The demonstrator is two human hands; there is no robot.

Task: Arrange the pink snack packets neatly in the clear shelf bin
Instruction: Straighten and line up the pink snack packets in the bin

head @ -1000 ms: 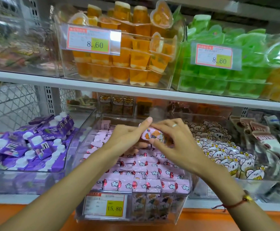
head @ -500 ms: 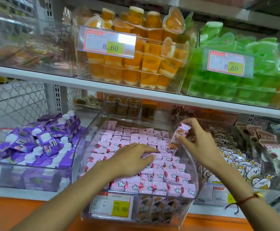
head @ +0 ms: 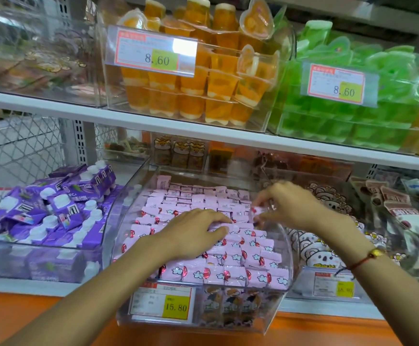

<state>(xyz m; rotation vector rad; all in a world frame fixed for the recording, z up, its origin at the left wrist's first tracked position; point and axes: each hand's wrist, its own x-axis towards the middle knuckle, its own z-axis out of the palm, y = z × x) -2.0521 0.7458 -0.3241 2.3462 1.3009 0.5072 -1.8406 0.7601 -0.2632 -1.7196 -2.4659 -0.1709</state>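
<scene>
We see one clear shelf bin (head: 282,248) on the lower shelf, filled with pink snack packets (head: 228,268) – too many to count, laid in rows, long axes running left-right. Two hands are inside it. Our left hand (head: 193,236) lies flat on the middle rows, fingers straight, as half a second ago. Our right hand (head: 287,204) has dropped from the bin's right rim and pinches one packet (head: 259,211) at the right side of the rows – blurred, its heading unclear.
</scene>
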